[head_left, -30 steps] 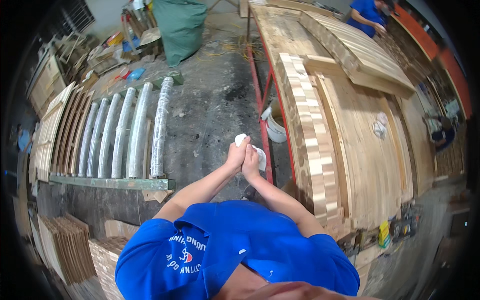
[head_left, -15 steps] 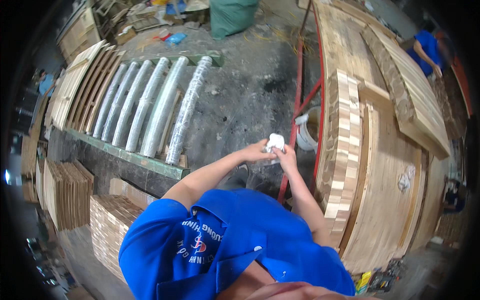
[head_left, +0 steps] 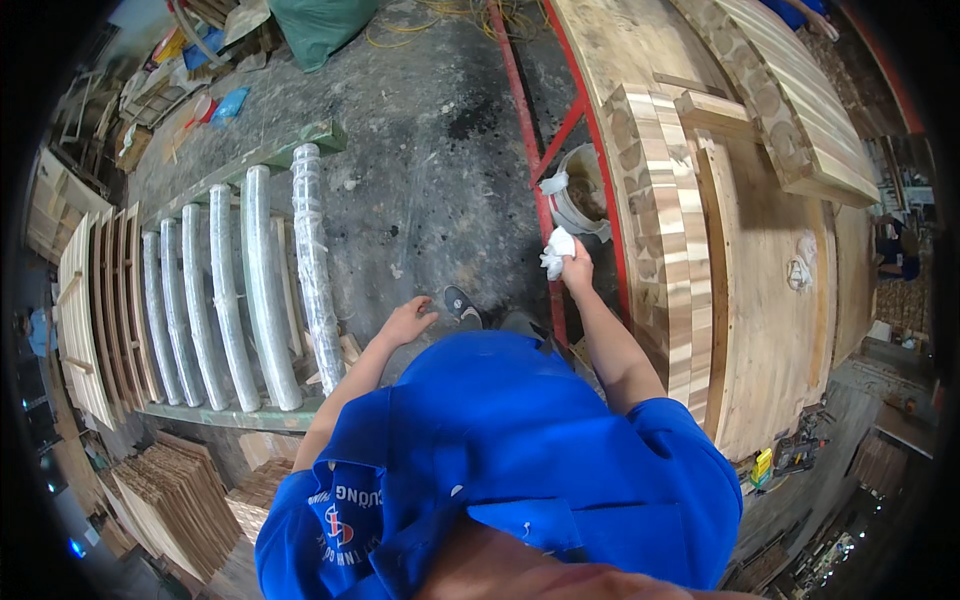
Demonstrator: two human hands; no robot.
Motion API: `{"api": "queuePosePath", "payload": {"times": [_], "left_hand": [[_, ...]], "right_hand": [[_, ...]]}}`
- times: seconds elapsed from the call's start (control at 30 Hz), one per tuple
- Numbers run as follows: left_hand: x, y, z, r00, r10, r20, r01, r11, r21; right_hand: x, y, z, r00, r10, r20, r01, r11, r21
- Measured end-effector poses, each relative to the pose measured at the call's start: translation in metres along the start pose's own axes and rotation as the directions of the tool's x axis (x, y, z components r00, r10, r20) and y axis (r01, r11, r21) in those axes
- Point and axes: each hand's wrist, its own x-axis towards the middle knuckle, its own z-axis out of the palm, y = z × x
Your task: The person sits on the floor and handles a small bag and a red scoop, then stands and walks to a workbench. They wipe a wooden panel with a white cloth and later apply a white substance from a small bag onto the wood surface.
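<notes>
My right hand is closed on a crumpled white wad, which could be cloth or thin plastic. It holds the wad beside the red metal frame, just on the near side of a white bucket. The bucket stands on the floor by the bench, with whitish material hanging over its rim. My left hand is apart from the right, over the floor near my shoe. Its fingers are loosely bent and spread, and I see nothing in them.
Several plastic-wrapped rolls lie on green rails to the left, beside slatted wooden panels. The wooden bench on my right carries laminated wood blocks and a thick slab. Another person's hand shows at the top right.
My hands have parted: the left has let go of the white wad and moved left, while the right keeps it near the bucket. The whole view has shifted.
</notes>
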Motion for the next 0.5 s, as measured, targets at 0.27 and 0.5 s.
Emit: {"api": "queuePosePath", "payload": {"times": [0.27, 0.5], "left_hand": [[0.027, 0.003, -0.036, 1.000, -0.025, 0.005, 0.025, 1.000, -0.004], [0.068, -0.004, -0.075, 0.989, -0.136, 0.065, 0.124, 0.979, 0.163]], "right_hand": [[0.095, 0.038, 0.036, 0.855, 0.512, 0.086, -0.503, 0.778, 0.376], [0.158, 0.017, 0.048, 0.616, 0.786, 0.058, -0.708, 0.520, 0.478]]}}
